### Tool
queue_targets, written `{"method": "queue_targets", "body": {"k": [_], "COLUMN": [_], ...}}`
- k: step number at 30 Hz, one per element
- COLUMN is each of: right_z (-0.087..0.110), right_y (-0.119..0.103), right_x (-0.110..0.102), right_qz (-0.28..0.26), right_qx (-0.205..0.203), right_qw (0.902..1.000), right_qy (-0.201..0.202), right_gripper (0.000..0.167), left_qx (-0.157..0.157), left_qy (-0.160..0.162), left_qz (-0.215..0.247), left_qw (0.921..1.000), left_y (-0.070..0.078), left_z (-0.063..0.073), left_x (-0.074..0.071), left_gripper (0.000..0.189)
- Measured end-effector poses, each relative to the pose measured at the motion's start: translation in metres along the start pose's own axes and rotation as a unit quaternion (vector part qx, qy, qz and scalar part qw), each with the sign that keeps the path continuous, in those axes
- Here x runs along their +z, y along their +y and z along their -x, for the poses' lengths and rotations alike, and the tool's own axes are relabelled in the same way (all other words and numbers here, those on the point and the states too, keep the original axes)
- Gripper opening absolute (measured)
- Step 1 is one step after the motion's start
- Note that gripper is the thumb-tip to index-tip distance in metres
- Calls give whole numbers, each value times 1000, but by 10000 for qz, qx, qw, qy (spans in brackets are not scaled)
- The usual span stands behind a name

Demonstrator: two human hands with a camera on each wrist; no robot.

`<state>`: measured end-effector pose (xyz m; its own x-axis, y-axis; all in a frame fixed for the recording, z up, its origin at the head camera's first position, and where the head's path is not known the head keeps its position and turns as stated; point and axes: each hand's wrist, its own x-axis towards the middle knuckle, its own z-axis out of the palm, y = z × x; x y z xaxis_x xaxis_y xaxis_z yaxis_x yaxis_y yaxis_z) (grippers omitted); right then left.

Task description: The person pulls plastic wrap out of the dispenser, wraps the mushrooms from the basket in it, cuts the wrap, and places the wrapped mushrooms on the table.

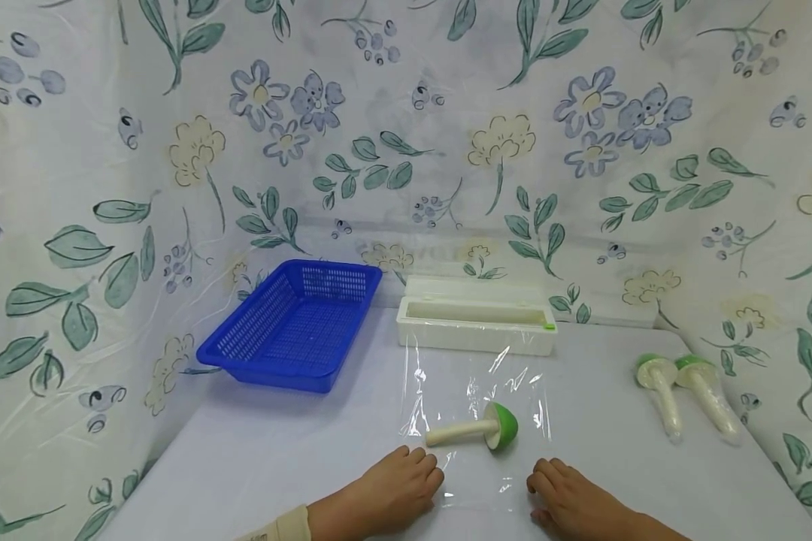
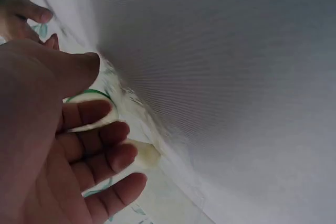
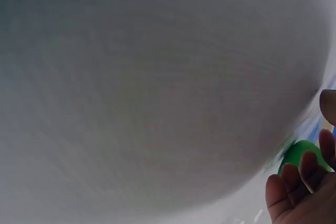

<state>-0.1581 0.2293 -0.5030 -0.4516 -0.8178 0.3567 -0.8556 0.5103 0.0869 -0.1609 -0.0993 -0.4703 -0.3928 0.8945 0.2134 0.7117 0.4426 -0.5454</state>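
A toy mushroom (image 1: pixel 499 427) with a green cap and a pale stem lies on its side, cap to the right. Beneath it, clear plastic film (image 1: pixel 474 481) stretches forward from an open white box (image 1: pixel 477 336). My left hand (image 1: pixel 406 488) rests at the film's near left edge, its relaxed fingers (image 2: pixel 113 156) bent with nothing between them. By the near right edge is my right hand (image 1: pixel 571 496), fingers (image 3: pixel 294 182) loosely bent and holding nothing. In the left wrist view, part of the mushroom is hidden behind the fingers.
A blue plastic basket (image 1: pixel 287 376) stands at the back left. Two green-capped mushrooms wrapped in clear film, one (image 1: pixel 665 394) beside the other (image 1: pixel 707 394), lie at the right of the white table (image 1: pixel 602 421). Floral curtains (image 1: pixel 406 150) hang behind and at the sides.
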Motion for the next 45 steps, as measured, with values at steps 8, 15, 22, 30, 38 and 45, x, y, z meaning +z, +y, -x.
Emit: {"method": "queue_targets", "body": {"k": [8, 15, 22, 30, 38, 45], "right_z": [0, 0, 0, -25, -52, -71], "right_y": [1, 2, 1, 18, 50, 78], "right_x": [5, 1, -10, -33, -42, -20], "right_qz": [284, 740, 547, 375, 285, -204], "right_qx": [-142, -207, 66, 665, 1275, 2043], "right_qw": [9993, 9968, 9981, 9945, 9913, 9769], "right_qy": [181, 198, 268, 713, 147, -595], "right_gripper": [29, 44, 52, 44, 15, 18], "left_qx": [424, 432, 299, -13, -278, -701], "left_qy": [-140, 17, 262, -109, -207, -538], "left_qz": [165, 93, -136, -10, -168, 31], "left_qw": [9989, 9990, 9991, 9999, 9993, 9961], "left_y": [-5, -7, -19, -44, -72, -90], "left_z": [7, 7, 0, -15, -40, -64], "left_x": [1, 4, -3, -8, 7, 41], "left_gripper": [14, 14, 12, 15, 13, 13]}}
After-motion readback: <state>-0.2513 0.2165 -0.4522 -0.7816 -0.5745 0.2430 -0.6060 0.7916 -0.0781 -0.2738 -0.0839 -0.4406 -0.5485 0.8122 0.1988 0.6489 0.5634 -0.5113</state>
